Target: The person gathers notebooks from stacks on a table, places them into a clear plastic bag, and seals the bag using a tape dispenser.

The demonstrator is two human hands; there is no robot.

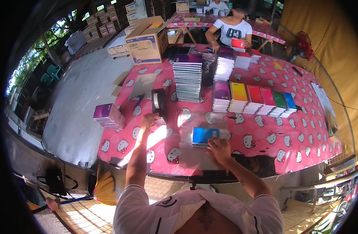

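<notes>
Now, we rest R hand (219,150) on blue notebook (204,135), prob. light, stiff, best edge-held; L hand (149,120) at tape dispenser (159,102) left of notebook; can't tell either grip.

The right grip (219,149) covers the lower right corner of the blue notebook (203,135). Clear plastic (223,124) blends into the surface (280,137), leaving its edges hard to trace. Whether the left grip (149,121) holds or merely touches the dispenser (158,102) cannot be told. Stacks (188,80) and surface hide the co-worker's (230,30) lower body. The lower edge cuts off the wearer's torso (202,218). Glare washes out the foliage (21,66).
</notes>
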